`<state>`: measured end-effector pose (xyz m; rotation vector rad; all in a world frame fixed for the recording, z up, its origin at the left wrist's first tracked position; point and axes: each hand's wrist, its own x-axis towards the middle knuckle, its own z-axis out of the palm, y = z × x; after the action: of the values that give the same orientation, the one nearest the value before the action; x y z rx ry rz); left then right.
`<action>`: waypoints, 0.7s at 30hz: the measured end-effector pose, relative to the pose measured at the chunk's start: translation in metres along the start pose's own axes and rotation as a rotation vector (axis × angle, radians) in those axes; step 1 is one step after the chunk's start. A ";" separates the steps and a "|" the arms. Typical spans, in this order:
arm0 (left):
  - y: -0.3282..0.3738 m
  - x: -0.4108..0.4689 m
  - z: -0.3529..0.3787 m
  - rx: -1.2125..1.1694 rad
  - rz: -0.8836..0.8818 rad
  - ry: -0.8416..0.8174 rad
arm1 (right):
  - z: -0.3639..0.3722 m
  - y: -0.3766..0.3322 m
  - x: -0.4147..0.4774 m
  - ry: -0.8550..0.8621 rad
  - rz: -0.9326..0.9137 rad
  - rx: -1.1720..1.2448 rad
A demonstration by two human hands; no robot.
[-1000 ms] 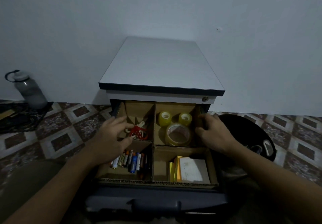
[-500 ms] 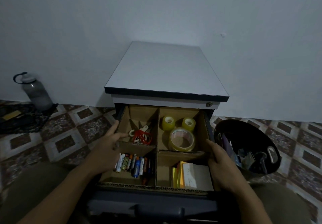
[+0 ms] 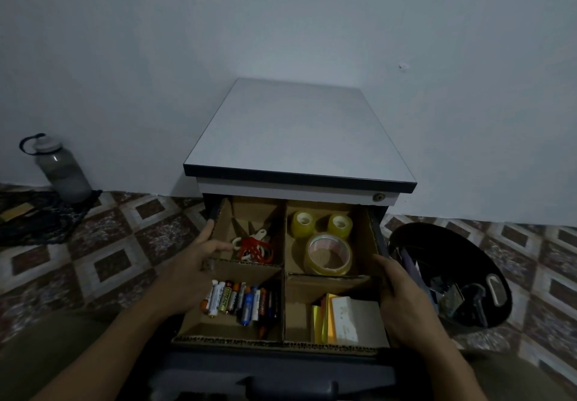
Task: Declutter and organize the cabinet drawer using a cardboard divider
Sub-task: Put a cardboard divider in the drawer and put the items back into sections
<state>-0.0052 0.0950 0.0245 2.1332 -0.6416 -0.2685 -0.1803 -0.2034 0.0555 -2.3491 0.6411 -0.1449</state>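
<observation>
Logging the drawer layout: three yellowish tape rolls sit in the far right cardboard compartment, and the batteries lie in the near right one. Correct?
Not quite. The head view shows the loose cylindrical batteries in the near left compartment. The yellowish tape rolls are far right, as said.

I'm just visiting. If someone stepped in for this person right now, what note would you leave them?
Left hand: open, fingers at the left wall of the brown cardboard divider.
Right hand: on its right wall, grip unclear.
Sorted: red-handled scissors back left, yellow tape rolls back right, batteries front left, sticky note pads front right.
Left: probably seat the divider and shut the dark drawer.
</observation>
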 end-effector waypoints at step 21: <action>0.066 -0.062 0.052 0.574 -0.031 0.154 | 0.066 -0.032 -0.050 0.431 -0.109 -0.329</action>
<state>-0.1013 0.0602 0.0437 2.6796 -0.6486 0.0786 -0.1925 -0.1191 0.0299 -2.6964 0.7881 -0.6529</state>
